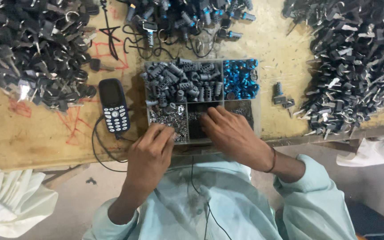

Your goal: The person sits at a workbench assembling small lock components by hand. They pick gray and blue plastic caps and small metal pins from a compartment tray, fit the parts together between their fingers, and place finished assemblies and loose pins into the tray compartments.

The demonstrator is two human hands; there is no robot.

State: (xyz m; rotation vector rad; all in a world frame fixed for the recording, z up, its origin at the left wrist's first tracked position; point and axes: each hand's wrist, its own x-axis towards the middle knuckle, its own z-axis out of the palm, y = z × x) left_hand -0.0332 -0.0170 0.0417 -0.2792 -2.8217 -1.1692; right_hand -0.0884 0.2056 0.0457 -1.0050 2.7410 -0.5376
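Note:
A clear compartment tray (258,113) sits at the near edge of a worn wooden table (36,133). Its back sections hold grey plastic cylinders (181,82) and blue metal rings (240,79); its front sections hold tiny silvery and dark parts (167,118). My left hand (150,155) rests at the tray's front left corner, fingers curled; what it holds cannot be made out. My right hand (232,135) lies over the front middle section, fingertips down among the small parts.
A dark blue keypad phone (114,106) with a black cable lies left of the tray. Heaps of black-headed keys (32,49) fill the left, another heap (356,62) the right. Lock cylinders (192,20) lie behind the tray. White cloth of other people shows at both lower corners.

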